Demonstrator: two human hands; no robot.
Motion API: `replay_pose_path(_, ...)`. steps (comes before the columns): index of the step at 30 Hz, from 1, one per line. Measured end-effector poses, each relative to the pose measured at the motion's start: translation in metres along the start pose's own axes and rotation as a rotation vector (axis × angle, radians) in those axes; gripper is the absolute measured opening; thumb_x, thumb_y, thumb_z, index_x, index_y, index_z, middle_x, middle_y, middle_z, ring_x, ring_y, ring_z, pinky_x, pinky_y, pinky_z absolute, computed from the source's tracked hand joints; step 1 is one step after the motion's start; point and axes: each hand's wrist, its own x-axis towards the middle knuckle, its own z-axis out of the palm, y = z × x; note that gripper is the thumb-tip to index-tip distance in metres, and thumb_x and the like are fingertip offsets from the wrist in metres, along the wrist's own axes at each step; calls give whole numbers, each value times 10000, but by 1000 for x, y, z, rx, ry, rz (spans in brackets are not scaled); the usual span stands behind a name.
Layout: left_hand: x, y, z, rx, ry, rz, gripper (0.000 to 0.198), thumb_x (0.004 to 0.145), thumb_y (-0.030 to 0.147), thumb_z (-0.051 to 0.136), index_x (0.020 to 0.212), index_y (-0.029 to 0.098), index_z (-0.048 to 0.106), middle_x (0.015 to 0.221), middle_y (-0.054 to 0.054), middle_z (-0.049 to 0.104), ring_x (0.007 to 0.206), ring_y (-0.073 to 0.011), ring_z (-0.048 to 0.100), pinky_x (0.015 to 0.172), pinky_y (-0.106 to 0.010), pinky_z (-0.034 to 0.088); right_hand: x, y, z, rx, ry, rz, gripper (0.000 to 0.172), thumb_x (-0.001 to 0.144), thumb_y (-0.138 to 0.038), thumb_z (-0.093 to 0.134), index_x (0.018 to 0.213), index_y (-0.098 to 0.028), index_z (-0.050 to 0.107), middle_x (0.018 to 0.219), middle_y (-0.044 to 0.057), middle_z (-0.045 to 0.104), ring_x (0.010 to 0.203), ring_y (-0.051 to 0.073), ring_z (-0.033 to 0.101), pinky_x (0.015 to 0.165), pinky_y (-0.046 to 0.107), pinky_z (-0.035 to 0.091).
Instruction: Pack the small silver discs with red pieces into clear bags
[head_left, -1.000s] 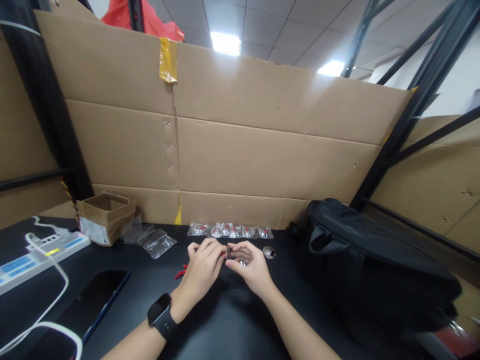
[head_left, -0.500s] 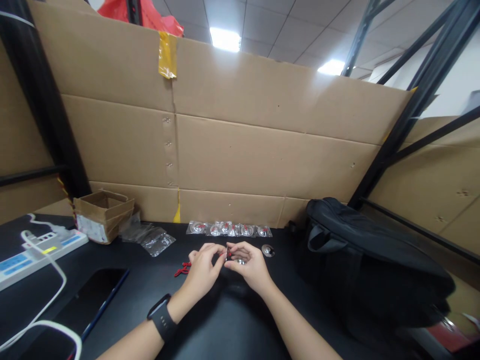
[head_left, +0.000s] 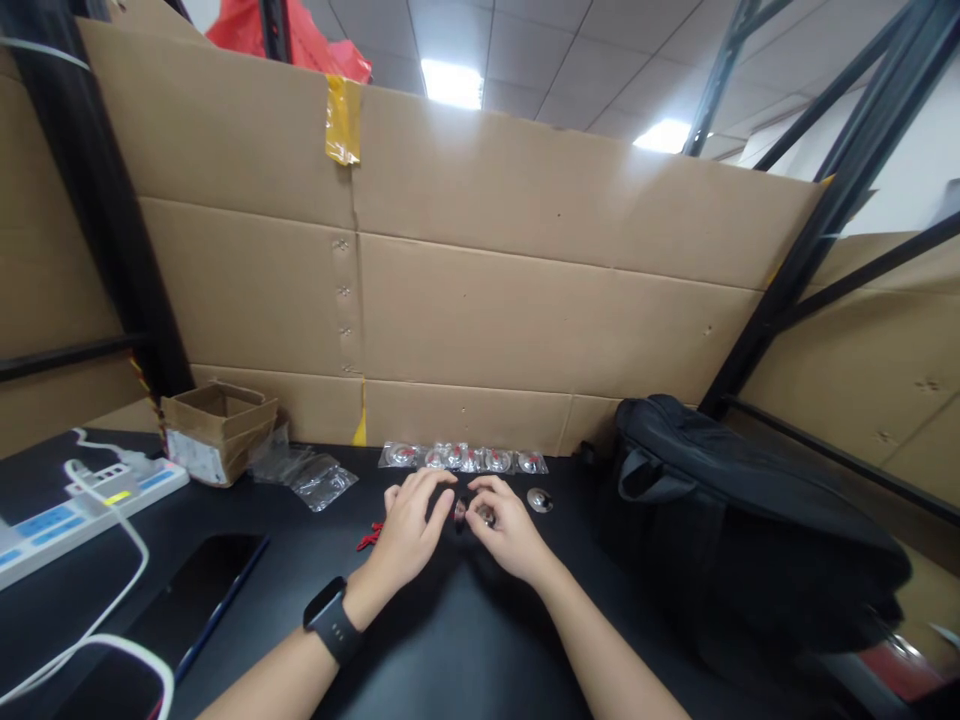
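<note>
My right hand (head_left: 510, 532) pinches a small shiny metal disc (head_left: 460, 513), which is turned nearly edge-on. My left hand (head_left: 411, 522) is just left of the disc, holding nothing, with thumb and fingers apart. Another round metal piece (head_left: 486, 514) shows between the right thumb and fingers, partly hidden; I cannot tell whether it touches them. On the black tabletop beside the left hand lie thin red pieces (head_left: 370, 537), partly covered by it. Beyond the right hand lies a loose metal disc (head_left: 539, 500). Several discs with red parts in clear bags (head_left: 496, 460) form a row behind my hands.
Clear plastic bags (head_left: 322, 482) lie near a small open cardboard box (head_left: 217, 440) at the back left. Left of me are a power strip (head_left: 52, 528) with white cables and a dark tablet-like device (head_left: 176, 610). A black bag (head_left: 735, 530) stands right; a cardboard wall (head_left: 480, 320) rises behind.
My left hand has let go of the disc and moved slightly away, its fingers spreading. The disc stays in my right hand. The whole view has shifted slightly.
</note>
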Motion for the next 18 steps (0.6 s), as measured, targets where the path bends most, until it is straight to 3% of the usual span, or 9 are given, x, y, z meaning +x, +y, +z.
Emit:
replay_pose_path(3,-1,-5,-1,36,-110,106,230,964,371,525,1168,337,626,1313,-3,606,1243,-241,485,949,-402,312,-1,-2,-3,-111,-40,-55,70,876,-184,615,826,-202,660,1231,88,568,1202,250,509,1048,429,418)
replay_pose_path(7,-4,-11,3,122,-263,182,215,897,394,623,1098,345,680,1299,-8,622,1279,-302,420,968,-458,290,-1,-1,-5,-131,-37,-82,70,883,-168,605,852,-205,656,1301,82,526,1215,242,486,1065,434,400)
replay_pose_path(11,-3,-18,5,132,-289,148,249,893,390,625,1134,367,685,1287,-18,624,1246,-300,425,951,-460,298,0,3,-4,-187,-40,-60,58,897,-199,614,869,-212,663,1246,79,554,1176,240,504,1032,429,411)
replay_pose_path(15,-2,-24,8,142,-308,90,155,914,361,594,955,349,744,1207,-10,652,1193,-278,450,912,-437,292,0,11,-6,-258,-73,-12,51,902,-228,617,917,-229,666,1163,61,599,1091,226,543,958,389,441)
replay_pose_path(18,-3,-23,11,139,-302,78,137,902,341,610,898,314,744,1136,-20,670,1149,-263,468,884,-415,284,-2,20,-10,-356,-62,29,283,841,-181,655,1118,-235,640,1153,71,613,1066,234,553,945,375,440)
